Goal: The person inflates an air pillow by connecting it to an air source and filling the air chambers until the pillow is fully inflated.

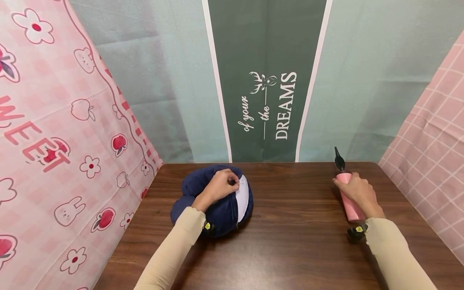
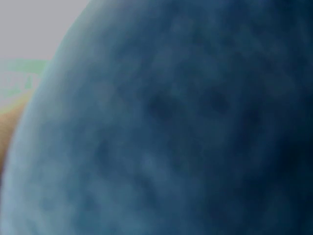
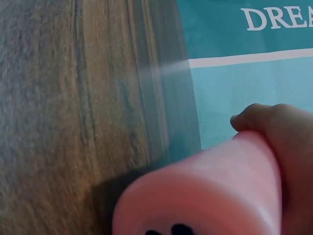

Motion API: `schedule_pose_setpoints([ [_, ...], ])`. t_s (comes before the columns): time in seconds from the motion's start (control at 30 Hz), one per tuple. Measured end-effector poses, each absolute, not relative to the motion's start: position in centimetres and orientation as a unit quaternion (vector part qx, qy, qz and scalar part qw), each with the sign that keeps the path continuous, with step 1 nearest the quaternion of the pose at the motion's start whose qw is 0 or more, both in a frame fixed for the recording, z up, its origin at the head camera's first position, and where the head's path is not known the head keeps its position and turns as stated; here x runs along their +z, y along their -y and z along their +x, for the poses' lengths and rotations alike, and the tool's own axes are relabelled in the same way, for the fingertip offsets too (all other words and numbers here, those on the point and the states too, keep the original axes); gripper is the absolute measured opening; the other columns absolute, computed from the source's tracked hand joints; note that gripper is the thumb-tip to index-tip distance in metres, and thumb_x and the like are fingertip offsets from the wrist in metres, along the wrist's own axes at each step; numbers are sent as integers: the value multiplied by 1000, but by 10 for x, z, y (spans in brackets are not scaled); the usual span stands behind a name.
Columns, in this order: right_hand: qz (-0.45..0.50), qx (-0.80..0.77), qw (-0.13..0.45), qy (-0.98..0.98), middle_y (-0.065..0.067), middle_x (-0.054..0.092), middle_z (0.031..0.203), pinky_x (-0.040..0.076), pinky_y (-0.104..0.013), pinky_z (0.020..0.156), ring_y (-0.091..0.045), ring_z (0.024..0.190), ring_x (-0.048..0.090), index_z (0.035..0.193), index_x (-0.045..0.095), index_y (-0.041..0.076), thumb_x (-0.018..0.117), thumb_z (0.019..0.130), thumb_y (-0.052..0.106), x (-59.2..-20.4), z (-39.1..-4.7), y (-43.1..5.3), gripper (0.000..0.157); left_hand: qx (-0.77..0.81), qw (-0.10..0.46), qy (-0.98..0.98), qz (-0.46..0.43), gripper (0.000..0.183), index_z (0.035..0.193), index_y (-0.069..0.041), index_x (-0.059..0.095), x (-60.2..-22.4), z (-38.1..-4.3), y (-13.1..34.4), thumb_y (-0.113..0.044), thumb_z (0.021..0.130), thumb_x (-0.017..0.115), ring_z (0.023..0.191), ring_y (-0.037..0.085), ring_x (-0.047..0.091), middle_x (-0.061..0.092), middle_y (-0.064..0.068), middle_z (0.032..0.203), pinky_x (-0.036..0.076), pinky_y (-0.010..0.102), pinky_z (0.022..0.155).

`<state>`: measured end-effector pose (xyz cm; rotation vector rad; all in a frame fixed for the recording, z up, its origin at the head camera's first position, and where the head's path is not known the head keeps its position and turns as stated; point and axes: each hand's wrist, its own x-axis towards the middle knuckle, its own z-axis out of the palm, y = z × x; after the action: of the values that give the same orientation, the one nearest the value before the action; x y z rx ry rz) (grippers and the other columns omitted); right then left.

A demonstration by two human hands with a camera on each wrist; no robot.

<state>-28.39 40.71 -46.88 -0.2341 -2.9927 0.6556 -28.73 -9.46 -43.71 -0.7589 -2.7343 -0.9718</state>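
Observation:
On the left of the table lies a navy blue plush neck pillow (image 1: 219,217), with a white panel (image 1: 243,197) along its right side. Over the pillow my left hand (image 1: 219,185) has curled fingers, thumb and fingertips pinching at the upper edge of that panel; what exactly lies between them is mostly hidden. Blurred blue pillow cloth (image 2: 166,117) fills most of the left wrist view. My right hand (image 1: 357,191) grips a pink hand pump (image 1: 351,205) round its barrel. The pump's black nozzle (image 1: 339,161) points away, toward the back edge. In the right wrist view, the pump's rounded end (image 3: 161,200) faces the camera.
The brown wooden table (image 1: 290,241) extends under both arms and ends at a green curtain (image 1: 268,48) with white lettering. A pink patterned cloth (image 1: 72,161) hangs on the left, a pink checked one (image 1: 435,141) on the right.

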Motion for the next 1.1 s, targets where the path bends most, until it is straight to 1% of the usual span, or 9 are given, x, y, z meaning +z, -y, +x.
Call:
schedule_pose_setpoints([
  [0.2,-75,210,17,975,-50,54,117,50,-61,68,-58,91,61,138,36,-27,51,101,69,-471,-282,-410,103,-320,74,910,-255,7,94,-10,80,-438,-287,95,-11,89,75,84,13,64,71,4,97,54,28,81],
  [0.37,-76,209,-6,975,-47,55,112,49,-57,66,-53,87,60,136,37,-25,52,100,68,-472,-279,-409,101,-321,71,910,-253,7,94,-10,80,-440,-287,95,-11,89,75,84,13,64,71,4,97,53,27,80],
  [0.5,-75,211,-8,975,-45,55,108,50,-54,65,-50,84,59,135,37,-25,55,100,66,-475,-275,-409,99,-321,71,909,-255,7,94,-10,80,-440,-286,94,-10,89,75,84,14,64,71,4,97,53,28,79],
  [0.57,-75,211,-8,975,-43,56,106,50,-54,65,-49,83,59,132,39,-25,57,100,64,-475,-274,-409,96,-321,73,909,-257,7,94,-10,80,-439,-285,94,-10,89,74,83,14,64,71,4,97,53,27,79],
  [0.73,-76,199,-1,977,-41,59,102,47,-59,67,-51,83,59,127,47,-20,60,99,62,-476,-271,-408,88,-320,74,908,-259,8,93,-10,80,-439,-285,94,-11,88,75,82,14,64,71,4,96,53,26,78],
  [0.9,-82,181,7,980,-43,59,108,46,-66,69,-56,89,59,128,50,-18,60,98,64,-476,-271,-406,88,-322,71,908,-258,7,93,-10,80,-439,-285,95,-11,88,75,83,14,64,71,4,97,53,27,79],
  [1.0,-88,177,-1,980,-41,60,104,46,-63,68,-53,86,59,126,53,-17,58,98,67,-476,-270,-405,89,-323,71,908,-258,7,93,-10,80,-440,-285,95,-11,89,75,84,13,64,71,4,97,54,28,80],
  [1.1,-90,183,-14,979,-35,61,95,46,-57,66,-45,80,58,123,55,-17,55,99,69,-476,-270,-405,89,-324,70,908,-258,7,93,-10,80,-440,-284,95,-11,89,75,83,13,64,71,4,97,54,28,80],
])
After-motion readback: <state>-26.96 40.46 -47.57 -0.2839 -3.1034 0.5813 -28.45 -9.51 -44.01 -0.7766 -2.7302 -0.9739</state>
